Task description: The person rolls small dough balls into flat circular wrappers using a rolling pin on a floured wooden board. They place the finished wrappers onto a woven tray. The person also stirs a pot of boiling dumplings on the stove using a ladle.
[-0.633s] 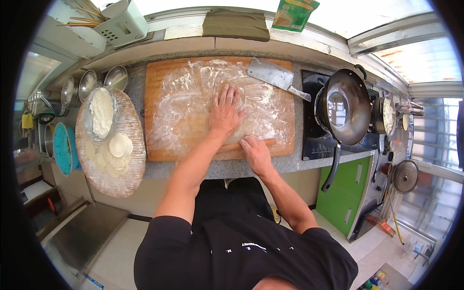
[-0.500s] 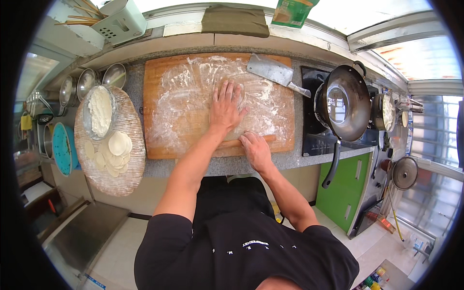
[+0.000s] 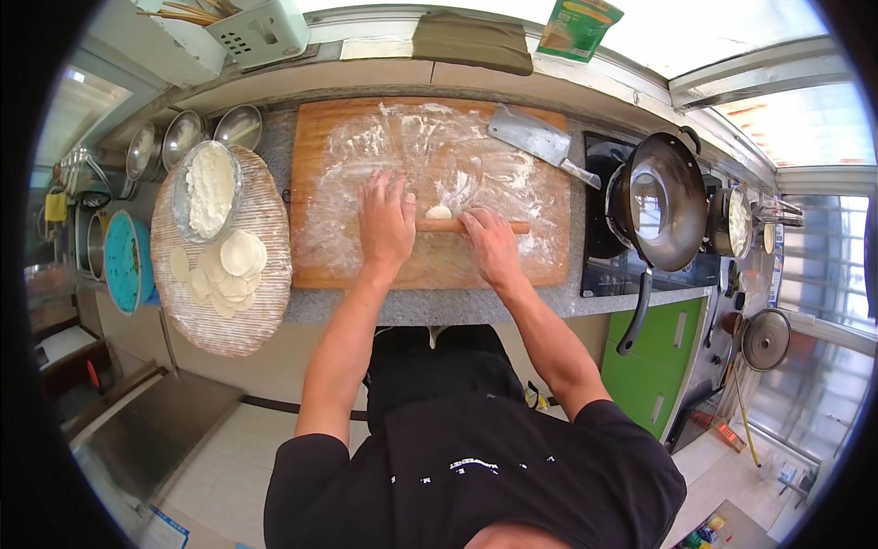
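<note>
On the flour-dusted wooden board (image 3: 320, 261), a thin wooden rolling pin (image 3: 439, 226) lies crosswise. My right hand (image 3: 495, 242) is closed over its right part. Stretched fingers on my left hand (image 3: 385, 218) point away from me, and the palm covers the pin's left part. Just beyond the pin, between the hands, sits a small pale round of dough (image 3: 439, 211). A cleaver (image 3: 530, 137) rests at the board's far right corner, its handle past the edge.
To the left, a round slatted tray (image 3: 187, 316) holds a bowl of flour (image 3: 209, 194) and several flat dough wrappers (image 3: 236, 256). A wok (image 3: 672, 233) stands on the cooktop at right, its handle (image 3: 636, 316) jutting toward me. Metal bowls (image 3: 240, 126) line the far left.
My left hand has lifted off the board's middle and moved left and nearer, onto the pin, uncovering the dough round. My right hand and the pin have shifted farther from me.
</note>
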A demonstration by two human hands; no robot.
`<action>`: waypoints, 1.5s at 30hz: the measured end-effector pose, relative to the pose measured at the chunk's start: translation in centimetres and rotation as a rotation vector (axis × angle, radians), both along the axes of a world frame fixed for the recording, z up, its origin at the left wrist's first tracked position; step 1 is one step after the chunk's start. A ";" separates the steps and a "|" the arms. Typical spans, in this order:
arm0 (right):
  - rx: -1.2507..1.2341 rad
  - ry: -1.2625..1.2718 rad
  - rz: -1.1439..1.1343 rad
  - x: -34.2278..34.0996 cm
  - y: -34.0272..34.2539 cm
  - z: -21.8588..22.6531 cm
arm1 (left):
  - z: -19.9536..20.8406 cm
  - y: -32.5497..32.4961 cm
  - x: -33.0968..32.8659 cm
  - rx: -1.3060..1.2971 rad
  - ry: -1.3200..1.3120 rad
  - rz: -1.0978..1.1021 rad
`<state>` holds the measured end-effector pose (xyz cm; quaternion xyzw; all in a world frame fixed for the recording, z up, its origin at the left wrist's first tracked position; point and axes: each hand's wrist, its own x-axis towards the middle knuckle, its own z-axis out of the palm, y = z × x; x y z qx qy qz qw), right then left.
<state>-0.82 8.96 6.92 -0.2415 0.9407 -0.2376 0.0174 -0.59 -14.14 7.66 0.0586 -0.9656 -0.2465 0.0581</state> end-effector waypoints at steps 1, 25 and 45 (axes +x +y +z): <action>0.041 0.047 0.020 -0.2 -0.5 -0.4 | -0.8 0.0 0.2 -0.077 -0.020 -0.015; 0.369 -0.033 0.159 -2.1 -2.2 1.7 | -2.0 -0.8 -2.0 0.278 -0.083 -0.587; -0.061 0.099 -0.147 3.4 5.5 0.9 | -0.8 5.2 -0.1 0.225 -0.068 0.085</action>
